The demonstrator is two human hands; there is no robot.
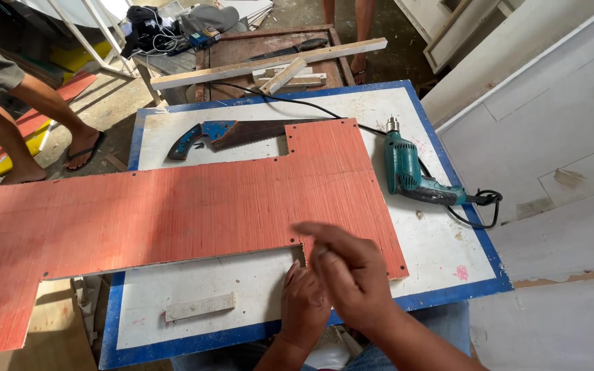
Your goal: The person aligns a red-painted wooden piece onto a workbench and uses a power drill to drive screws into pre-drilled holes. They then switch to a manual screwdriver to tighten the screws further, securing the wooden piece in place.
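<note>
While L hand rests fingers on red board edge, R hand hovers loosely open, empty.

- One view only, from a camera on the person's head, looking steeply down and forward over the white table.
- It sits close: the person's hands fill the lower centre of the frame.
- The upper edge reaches the floor beyond, with another person's legs at upper left.
</note>
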